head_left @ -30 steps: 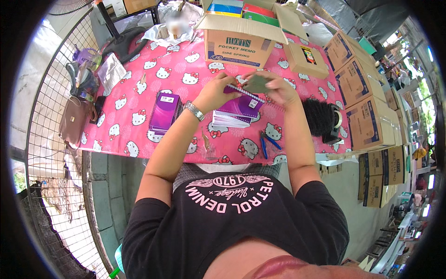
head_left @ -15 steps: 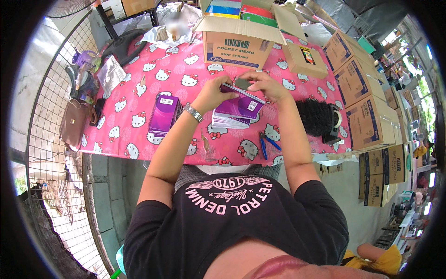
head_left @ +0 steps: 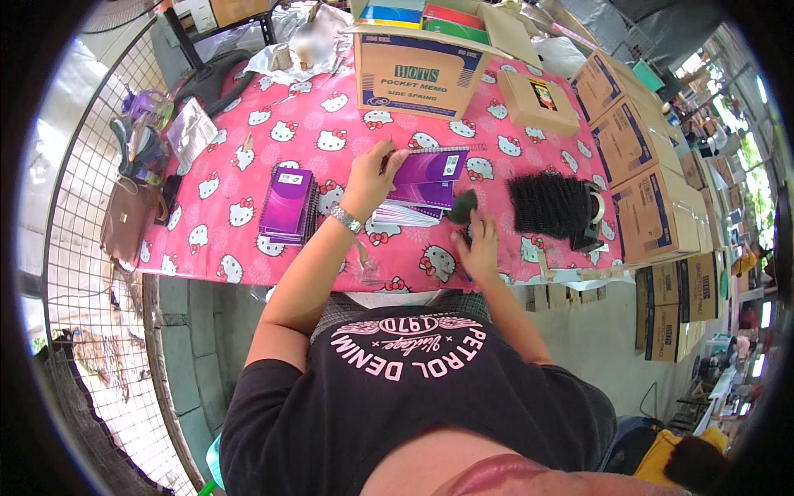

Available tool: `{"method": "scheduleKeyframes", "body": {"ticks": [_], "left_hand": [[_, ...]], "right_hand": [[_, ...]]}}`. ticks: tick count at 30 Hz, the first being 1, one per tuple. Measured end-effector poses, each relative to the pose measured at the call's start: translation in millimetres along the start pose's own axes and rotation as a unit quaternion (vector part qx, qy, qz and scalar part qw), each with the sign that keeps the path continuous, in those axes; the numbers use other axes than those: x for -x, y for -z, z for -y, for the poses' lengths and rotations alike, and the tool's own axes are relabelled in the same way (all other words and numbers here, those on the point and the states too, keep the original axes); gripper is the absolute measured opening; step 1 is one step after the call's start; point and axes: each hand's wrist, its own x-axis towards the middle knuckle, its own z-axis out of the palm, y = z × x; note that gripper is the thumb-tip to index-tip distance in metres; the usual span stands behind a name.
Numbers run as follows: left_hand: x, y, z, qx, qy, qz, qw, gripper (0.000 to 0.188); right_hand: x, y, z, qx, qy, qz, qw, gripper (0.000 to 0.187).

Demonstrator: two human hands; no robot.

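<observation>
Our left hand (head_left: 370,178) rests with fingers loosely spread on the purple notebook stack (head_left: 423,186); our right hand (head_left: 480,248) lies flat on the pink tablecloth (head_left: 331,132), holding nothing

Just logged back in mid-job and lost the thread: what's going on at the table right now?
A person stands at a table with a pink cartoon-print cloth. The left hand rests on a stack of purple spiral-bound notebooks in front of them. The right hand lies lower, on the cloth beside a small dark object, holding nothing clearly visible. A second stack of purple notebooks sits to the left, and an open cardboard box stands behind.
</observation>
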Motion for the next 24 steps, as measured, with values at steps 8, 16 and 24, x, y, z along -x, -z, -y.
{"method": "scheduleKeyframes", "body": {"ticks": [8, 16, 24], "left_hand": [[-1.3, -0.5, 8.6, 0.082, -0.015, 0.010, 0.996, 0.019], [2.2, 4.0, 0.7, 0.051, -0.012, 0.024, 0.998, 0.018], [8.6, -1.5, 20.4, -0.012, -0.093, -0.049, 0.994, 0.020]], "right_hand": [[14.2, 45.8, 32.3, -0.173, 0.001, -0.072, 0.982, 0.057], [-87.2, 97.9, 136.8, -0.197, 0.153, -0.064, 0.966, 0.055], [-93.7, 99.9, 146.2, -0.313, 0.056, 0.104, 0.942, 0.047]]}}
